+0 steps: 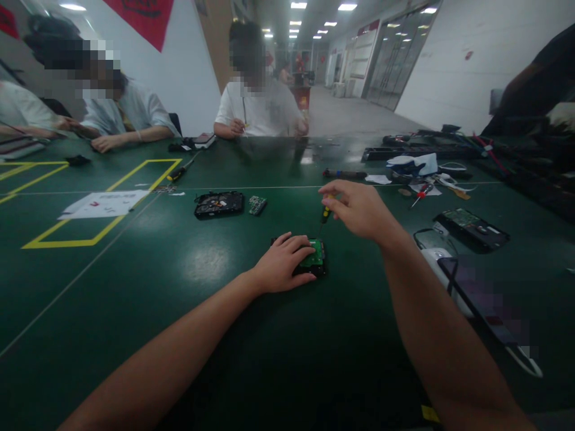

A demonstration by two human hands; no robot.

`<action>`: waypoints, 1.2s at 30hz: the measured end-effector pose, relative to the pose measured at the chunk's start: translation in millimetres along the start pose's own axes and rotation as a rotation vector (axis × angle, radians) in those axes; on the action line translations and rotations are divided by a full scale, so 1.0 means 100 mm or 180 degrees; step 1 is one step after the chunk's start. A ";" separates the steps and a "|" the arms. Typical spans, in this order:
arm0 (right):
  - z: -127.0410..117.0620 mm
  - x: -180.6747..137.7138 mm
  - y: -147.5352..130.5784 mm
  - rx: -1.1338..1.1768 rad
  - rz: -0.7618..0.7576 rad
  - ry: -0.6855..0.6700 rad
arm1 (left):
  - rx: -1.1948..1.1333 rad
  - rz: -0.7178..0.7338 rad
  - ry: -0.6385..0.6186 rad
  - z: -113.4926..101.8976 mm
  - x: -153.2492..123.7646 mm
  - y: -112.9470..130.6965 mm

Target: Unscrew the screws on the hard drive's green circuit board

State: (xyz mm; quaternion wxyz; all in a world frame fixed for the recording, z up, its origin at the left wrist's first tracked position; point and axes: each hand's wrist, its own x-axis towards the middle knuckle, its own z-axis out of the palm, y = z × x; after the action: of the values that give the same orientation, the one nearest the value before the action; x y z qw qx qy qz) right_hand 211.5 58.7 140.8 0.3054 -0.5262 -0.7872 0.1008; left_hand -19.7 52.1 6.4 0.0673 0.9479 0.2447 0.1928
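A hard drive (320,268) with a green circuit board facing up lies on the green table. Across its left part rests my left hand (284,263), thumb along the near edge and fingers over the top, gripping it against the table. My right hand (353,206) is pinched round the handle of a black-and-yellow screwdriver (326,214). The screwdriver stands nearly upright, its shaft pointing down to the drive's far right corner. Whether the tip sits in a screw is too small to tell. My left palm hides the drive's left part.
Beyond the drive lie an opened drive case (219,205) and a small circuit board (257,205). On the right are another hard drive (471,229), a phone (480,299) with cables, and a red screwdriver (421,194). Paper (103,204) lies left. Several people sit across the table.
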 end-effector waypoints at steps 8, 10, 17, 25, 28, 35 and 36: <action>0.00 -0.01 -0.01 -0.0207 0.0115 -0.0020 | -0.0007 -0.0016 0.0016 0.00 0.00 0.01; -0.02 -0.01 -0.01 -0.0199 0.0115 -0.0041 | -0.0017 -0.0018 0.0023 0.00 0.00 0.01; 0.03 -0.01 -0.02 -0.0288 0.0143 0.0255 | -0.0001 -0.0039 0.0000 -0.01 0.00 0.02; -0.01 -0.03 -0.04 -0.0195 0.0104 0.0007 | 0.0011 -0.0028 -0.0008 -0.01 0.00 0.02; -0.03 -0.05 -0.08 0.0085 0.0152 -0.0221 | 0.0004 -0.0028 0.0006 -0.02 0.00 0.02; -0.06 -0.05 -0.11 0.0229 0.0031 -0.0314 | 0.0031 -0.0013 -0.0009 -0.02 0.00 0.02; -0.06 -0.05 -0.10 0.0194 0.0034 -0.0277 | 0.0034 -0.0016 -0.0009 -0.01 0.00 0.02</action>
State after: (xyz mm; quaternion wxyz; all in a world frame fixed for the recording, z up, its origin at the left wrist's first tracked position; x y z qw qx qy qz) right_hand 208.1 48.9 148.5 0.2861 -0.5160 -0.7935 0.1492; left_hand -19.4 50.4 8.1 0.0630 0.9479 0.2480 0.1900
